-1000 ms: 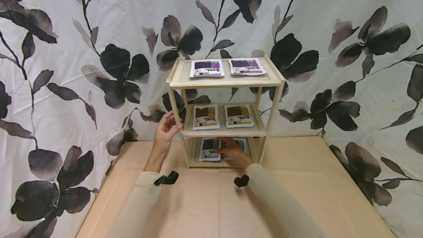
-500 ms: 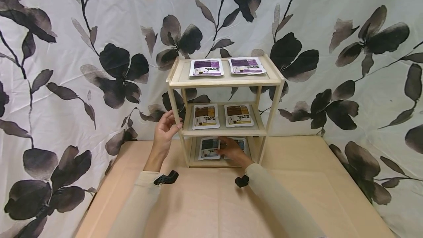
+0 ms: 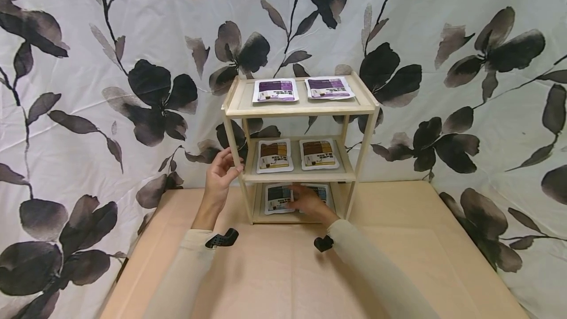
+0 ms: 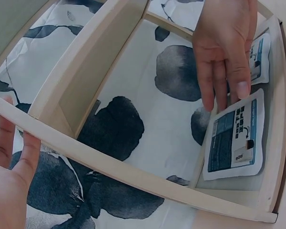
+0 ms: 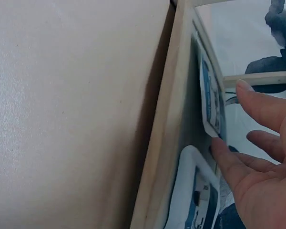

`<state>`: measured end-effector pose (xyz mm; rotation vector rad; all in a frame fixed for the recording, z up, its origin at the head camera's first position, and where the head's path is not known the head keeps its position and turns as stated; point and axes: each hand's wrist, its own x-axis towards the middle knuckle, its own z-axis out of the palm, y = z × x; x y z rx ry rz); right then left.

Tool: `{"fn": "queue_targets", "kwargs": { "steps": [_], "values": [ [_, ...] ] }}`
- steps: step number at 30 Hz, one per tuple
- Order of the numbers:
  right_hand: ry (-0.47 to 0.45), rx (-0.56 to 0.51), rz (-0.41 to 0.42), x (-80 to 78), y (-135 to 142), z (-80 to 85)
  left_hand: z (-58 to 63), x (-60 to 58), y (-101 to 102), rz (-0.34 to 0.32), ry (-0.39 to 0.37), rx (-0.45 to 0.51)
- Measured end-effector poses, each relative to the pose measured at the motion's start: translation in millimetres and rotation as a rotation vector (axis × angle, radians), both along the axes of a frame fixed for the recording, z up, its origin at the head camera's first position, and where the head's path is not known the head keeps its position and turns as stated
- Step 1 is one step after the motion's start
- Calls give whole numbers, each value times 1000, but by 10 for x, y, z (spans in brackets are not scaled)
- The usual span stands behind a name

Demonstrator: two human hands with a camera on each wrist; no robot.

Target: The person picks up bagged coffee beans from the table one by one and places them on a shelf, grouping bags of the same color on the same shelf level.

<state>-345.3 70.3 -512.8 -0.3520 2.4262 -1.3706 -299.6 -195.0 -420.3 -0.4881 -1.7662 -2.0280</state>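
A light wooden three-tier shelf stands against the cloth. My left hand grips its left front post, with the thumb in front and fingers behind. On the bottom tier lie a left blue-labelled pouch and a right blue-labelled pouch. My right hand reaches in over the gap between them and covers much of the right one in the head view. Its fingers are extended, and one fingertip meets the left pouch's near corner in the right wrist view.
Two brown-and-yellow pouches lie on the middle tier, two purple pouches on the top one. A flower-print cloth hangs behind. The tan table surface extends in front.
My right hand has dipped slightly and flattened, so more of the right blue pouch's top shows. My left hand keeps its hold on the post. The head view has shifted a little.
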Motion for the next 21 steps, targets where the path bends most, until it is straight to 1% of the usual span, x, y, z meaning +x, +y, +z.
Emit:
{"fn": "queue_targets", "kwargs": {
  "steps": [2, 5, 6, 8, 11, 14, 19, 21],
  "values": [
    [-4, 25, 18, 12, -5, 21, 0, 6, 0, 0, -1, -1],
    [29, 87, 35, 16, -15, 22, 3, 16, -2, 1, -5, -5],
    [38, 93, 39, 19, -20, 25, 6, 19, -5, 3, -5, -7],
    [58, 85, 42, 36, -25, 37, 9, 21, -11, 8, -6, -11],
    [85, 39, 48, 82, -24, 80, 4, 20, -21, 13, -2, -20],
    [145, 38, 88, 154, -17, 139, -18, 35, -45, 22, 1, -39],
    [242, 68, 155, 290, 18, 225, -70, 118, -119, 60, -24, -104],
    [257, 61, 165, 348, 41, 267, -91, 166, -154, 79, -46, -134]
  ]
}}
